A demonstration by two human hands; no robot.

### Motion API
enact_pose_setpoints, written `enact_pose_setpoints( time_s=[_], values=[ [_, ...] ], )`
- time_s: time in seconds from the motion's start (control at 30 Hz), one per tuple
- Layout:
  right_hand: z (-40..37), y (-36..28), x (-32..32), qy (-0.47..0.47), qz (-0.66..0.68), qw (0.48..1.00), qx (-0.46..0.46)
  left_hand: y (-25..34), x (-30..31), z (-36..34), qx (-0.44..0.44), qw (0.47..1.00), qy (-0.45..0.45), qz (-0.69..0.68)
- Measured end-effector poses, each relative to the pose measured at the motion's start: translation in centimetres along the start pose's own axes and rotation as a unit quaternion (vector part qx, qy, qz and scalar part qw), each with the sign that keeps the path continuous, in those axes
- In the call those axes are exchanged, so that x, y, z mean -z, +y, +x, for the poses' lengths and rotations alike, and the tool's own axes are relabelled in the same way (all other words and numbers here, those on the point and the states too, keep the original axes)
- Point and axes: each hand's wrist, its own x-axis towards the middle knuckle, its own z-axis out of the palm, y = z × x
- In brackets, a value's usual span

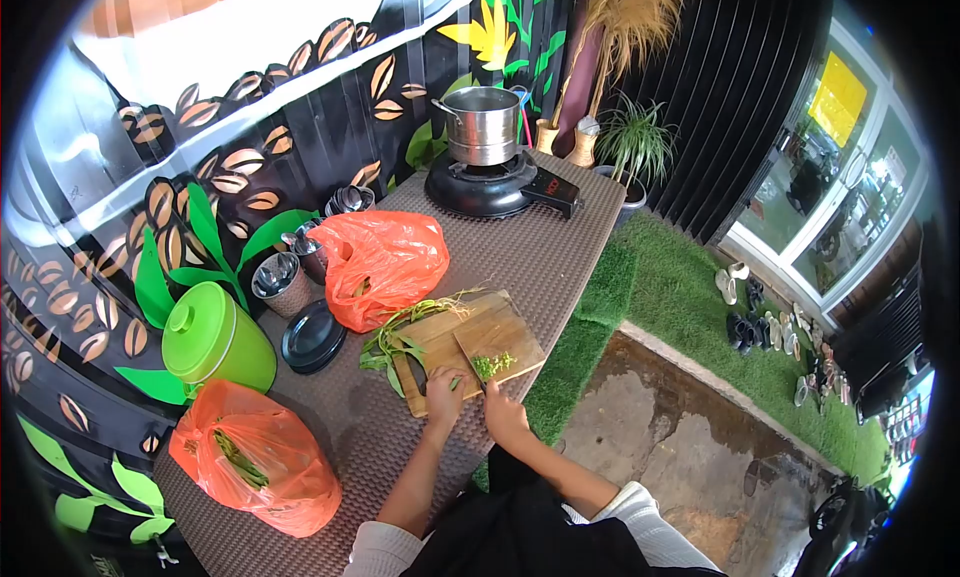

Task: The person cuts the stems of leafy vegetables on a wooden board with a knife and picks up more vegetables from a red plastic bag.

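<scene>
A wooden cutting board (510, 322) lies near the table's front edge. My right hand (507, 417) is closed round the handle of a knife, whose blade (466, 349) points away from me across the board. Small chopped green pieces (492, 364) sit beside the blade on its right. My left hand (444, 395) rests at the board's near side, left of the knife, with fingers curled on a green stem (455, 383). Leafy greens (378, 353) with long thin stems spread over the board's left side and past its edge.
Behind the board is a red plastic bag (385, 257); another red bag (255, 462) holding greens stands at left. A lidded green bucket (225, 342), dark plates (312, 339) and a cutlery holder (280, 282) line the wall. A steel pot (483, 132) sits on a black stove (480, 192).
</scene>
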Motion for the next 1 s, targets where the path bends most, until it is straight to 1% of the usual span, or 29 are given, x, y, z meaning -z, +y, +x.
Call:
enact_pose_setpoints(
  time_s=[0.13,0.2,0.33,0.4,0.43,0.5,0.53,0.57,0.63,0.7,0.73,0.77,0.8,0.83,0.87,0.93,1.0],
  values=[
    [1.4,0.5,-0.9,0.031,-0.007,0.999,0.029,0.3,0.1,-0.2,-0.005,1.0,0.004,0.011],
    [2.6,1.0,-0.8,0.014,0.038,0.998,0.038,0.6,0.2,-0.3,0.01,1.0,0.007,-0.007],
    [2.6,1.4,0.6,0.027,0.075,0.994,0.074,1.1,0.3,-0.3,0.017,1.0,0.004,-0.016],
    [1.2,0.8,1.4,0.01,0.02,0.998,0.057,1.1,0.3,-0.3,0.036,0.999,-0.004,-0.008],
    [1.0,0.5,1.0,0.01,0.019,0.998,0.058,1.0,0.3,-0.3,0.037,0.999,-0.003,-0.008],
    [0.5,-0.2,-0.1,0.02,0.027,0.999,0.014,0.6,0.1,-0.3,0.008,1.0,0.01,0.011],
    [0.9,-0.3,-0.4,0.0,0.021,1.0,0.011,0.3,-0.1,-0.3,0.008,1.0,0.01,0.011],
    [1.4,-0.1,-0.7,0.0,0.02,1.0,0.013,0.0,-0.2,-0.4,0.005,1.0,0.02,0.009],
    [2.2,0.2,0.1,-0.023,0.086,0.996,0.015,1.0,0.3,-0.6,0.005,1.0,0.027,0.007],
    [2.7,0.9,0.8,-0.024,0.103,0.994,0.022,2.0,0.7,-0.8,-0.035,0.997,0.024,0.066],
    [2.9,1.1,1.0,-0.025,0.12,0.992,0.032,2.2,0.7,-0.9,-0.036,0.997,0.024,0.066],
    [2.6,1.0,0.9,-0.025,0.12,0.992,0.032,2.4,0.8,-1.0,-0.048,0.996,0.031,0.074],
    [2.0,0.6,1.4,-0.037,0.108,0.993,0.012,2.4,0.8,-1.2,-0.061,0.994,0.038,0.081],
    [1.4,0.3,1.7,-0.048,0.095,0.994,-0.009,2.3,0.8,-1.3,-0.061,0.994,0.038,0.082],
    [0.9,-0.3,1.7,-0.047,0.095,0.994,-0.009,2.2,0.7,-1.2,-0.051,0.995,0.033,0.073],
    [0.2,-1.2,1.3,-0.079,0.075,0.993,-0.051,2.0,0.7,-1.1,-0.039,0.997,0.029,0.064],
    [1.0,-1.1,1.1,-0.069,0.078,0.994,-0.036,1.8,0.6,-0.9,-0.048,0.997,0.04,0.05]
  ],
)
